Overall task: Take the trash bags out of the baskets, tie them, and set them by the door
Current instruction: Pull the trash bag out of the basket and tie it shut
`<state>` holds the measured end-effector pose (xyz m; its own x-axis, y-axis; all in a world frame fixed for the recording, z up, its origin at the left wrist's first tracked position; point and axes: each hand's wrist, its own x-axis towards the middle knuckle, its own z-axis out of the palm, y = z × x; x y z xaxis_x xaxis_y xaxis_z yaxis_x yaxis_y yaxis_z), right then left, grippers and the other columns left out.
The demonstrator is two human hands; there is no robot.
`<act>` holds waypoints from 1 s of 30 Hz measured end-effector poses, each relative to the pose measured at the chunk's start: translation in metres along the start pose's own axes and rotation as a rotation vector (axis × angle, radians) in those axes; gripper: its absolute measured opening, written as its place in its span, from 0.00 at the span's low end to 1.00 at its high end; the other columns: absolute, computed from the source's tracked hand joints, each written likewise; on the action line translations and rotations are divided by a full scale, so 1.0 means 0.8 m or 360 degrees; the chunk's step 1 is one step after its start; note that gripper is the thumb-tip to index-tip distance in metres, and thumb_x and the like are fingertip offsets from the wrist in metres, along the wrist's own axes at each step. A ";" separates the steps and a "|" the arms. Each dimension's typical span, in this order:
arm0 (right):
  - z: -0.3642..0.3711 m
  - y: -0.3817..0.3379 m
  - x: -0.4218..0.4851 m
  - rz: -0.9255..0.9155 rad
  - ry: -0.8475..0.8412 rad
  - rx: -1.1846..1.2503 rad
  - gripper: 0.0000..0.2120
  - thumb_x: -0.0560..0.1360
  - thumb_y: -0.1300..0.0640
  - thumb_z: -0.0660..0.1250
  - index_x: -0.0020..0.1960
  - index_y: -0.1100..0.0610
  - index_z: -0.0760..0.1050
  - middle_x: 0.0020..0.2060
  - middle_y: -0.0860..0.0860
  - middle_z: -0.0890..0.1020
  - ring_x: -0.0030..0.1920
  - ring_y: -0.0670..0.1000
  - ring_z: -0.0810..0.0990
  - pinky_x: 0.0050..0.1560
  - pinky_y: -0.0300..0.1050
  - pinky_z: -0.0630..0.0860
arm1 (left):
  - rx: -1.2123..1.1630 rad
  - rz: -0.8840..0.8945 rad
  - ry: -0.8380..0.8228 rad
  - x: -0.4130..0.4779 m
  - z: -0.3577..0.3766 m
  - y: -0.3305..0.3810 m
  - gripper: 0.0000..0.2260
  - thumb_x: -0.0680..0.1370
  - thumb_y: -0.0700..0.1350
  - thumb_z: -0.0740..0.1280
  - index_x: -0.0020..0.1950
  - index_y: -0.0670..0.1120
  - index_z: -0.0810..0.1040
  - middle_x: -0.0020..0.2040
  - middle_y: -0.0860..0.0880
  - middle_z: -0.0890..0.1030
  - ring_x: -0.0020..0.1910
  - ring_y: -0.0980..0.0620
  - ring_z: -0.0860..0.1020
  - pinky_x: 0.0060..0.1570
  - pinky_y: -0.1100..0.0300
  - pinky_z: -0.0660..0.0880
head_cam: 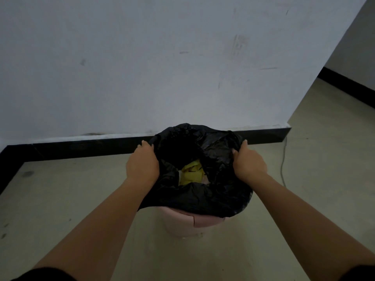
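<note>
Bag [203,191] in the bin [182,222]: both your hands, left [142,165] and right [248,165], clutch its rim; yank unevenly and the film could tear.

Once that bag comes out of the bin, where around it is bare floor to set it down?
Bare floor lies left of the pink bin, bounded by the black baseboard. More lies to the right, up to the thin cable near the wall corner. Over the bin it is crowded: the left hand and right hand grip the black trash bag.
</note>
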<state>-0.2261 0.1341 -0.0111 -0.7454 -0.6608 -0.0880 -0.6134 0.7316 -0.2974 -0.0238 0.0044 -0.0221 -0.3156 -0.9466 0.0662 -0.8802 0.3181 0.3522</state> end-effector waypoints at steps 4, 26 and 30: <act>0.001 -0.001 -0.001 -0.0085 0.0040 -0.0132 0.26 0.83 0.58 0.50 0.78 0.63 0.45 0.62 0.63 0.76 0.61 0.62 0.75 0.55 0.51 0.71 | 0.0216 0.0241 0.0145 -0.007 -0.009 0.010 0.13 0.82 0.39 0.55 0.64 0.36 0.69 0.63 0.39 0.75 0.59 0.41 0.76 0.57 0.51 0.71; -0.037 -0.047 -0.023 -0.0501 -0.0542 0.0412 0.36 0.62 0.40 0.76 0.68 0.42 0.70 0.59 0.42 0.77 0.59 0.46 0.76 0.65 0.45 0.71 | 0.0219 0.0553 -0.0129 -0.028 -0.040 -0.018 0.32 0.74 0.58 0.66 0.75 0.51 0.61 0.77 0.46 0.56 0.76 0.43 0.49 0.75 0.46 0.46; -0.036 -0.043 -0.031 -0.0347 -0.0930 -0.0038 0.22 0.69 0.50 0.74 0.59 0.58 0.77 0.49 0.53 0.81 0.51 0.55 0.79 0.54 0.46 0.76 | 0.0308 0.0669 -0.0195 -0.035 -0.035 -0.019 0.14 0.80 0.49 0.59 0.64 0.55 0.78 0.74 0.48 0.66 0.77 0.45 0.51 0.73 0.44 0.39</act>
<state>-0.1944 0.1301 0.0286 -0.3403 -0.7730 -0.5354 -0.7462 0.5685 -0.3464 0.0086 0.0245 -0.0030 -0.6877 -0.7242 0.0511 -0.7134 0.6871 0.1374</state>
